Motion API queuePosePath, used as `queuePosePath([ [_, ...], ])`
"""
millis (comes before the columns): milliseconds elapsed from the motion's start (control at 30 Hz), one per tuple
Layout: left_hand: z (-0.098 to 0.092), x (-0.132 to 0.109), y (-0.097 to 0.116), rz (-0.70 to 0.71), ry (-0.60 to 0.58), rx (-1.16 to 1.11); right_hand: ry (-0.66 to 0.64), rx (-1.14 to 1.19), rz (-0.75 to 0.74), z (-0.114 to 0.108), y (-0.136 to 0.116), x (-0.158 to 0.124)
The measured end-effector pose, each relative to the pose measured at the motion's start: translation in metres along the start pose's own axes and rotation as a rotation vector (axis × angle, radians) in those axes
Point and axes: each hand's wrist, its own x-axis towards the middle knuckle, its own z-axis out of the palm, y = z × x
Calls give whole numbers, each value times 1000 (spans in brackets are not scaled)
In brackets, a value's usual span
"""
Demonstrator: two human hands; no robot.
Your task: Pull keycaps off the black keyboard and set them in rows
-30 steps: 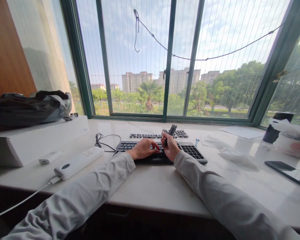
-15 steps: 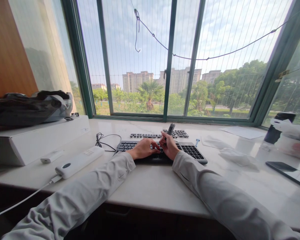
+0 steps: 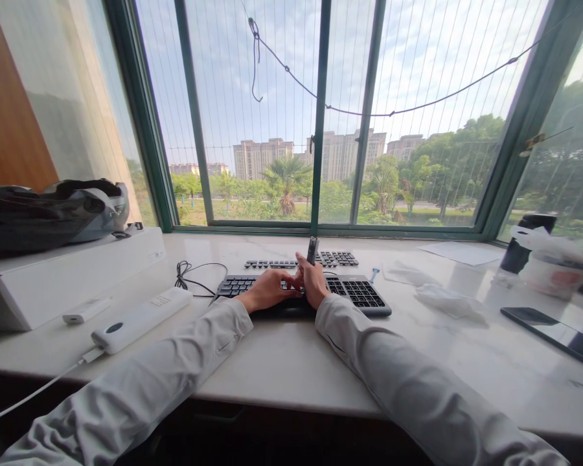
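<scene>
A dark keyboard lies on a pale stone window ledge. My left hand rests flat on its middle keys, fingers spread. My right hand sits right beside it and grips a small dark tool that stands nearly upright, its lower tip down at the keys between my two hands. Behind the keyboard, rows of loose dark keycaps lie on the ledge. A black cable curls at the keyboard's left end.
A white power bank with a cable and a small white stick lie left. A white box carries a dark bag. Right: crumpled tissue, paper, a phone, a dark cup, a white container, a small blue item.
The tool in my right hand has swung from leaning right to nearly upright. My left hand has stayed on the keys. The camera has shifted slightly to the right.
</scene>
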Motion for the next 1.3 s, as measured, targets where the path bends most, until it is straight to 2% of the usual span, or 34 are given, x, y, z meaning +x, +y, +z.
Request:
queuePosePath([
  [267, 2, 0, -5, -60, 1, -20, -12, 128, 41, 3, -7, -7],
  [467, 1, 2, -7, -30, -21, -21, -86, -13, -7, 4, -9, -11],
  [1300, 1, 1, -8, -14, 3, 46, -97, -94, -72, 5, -6, -11],
])
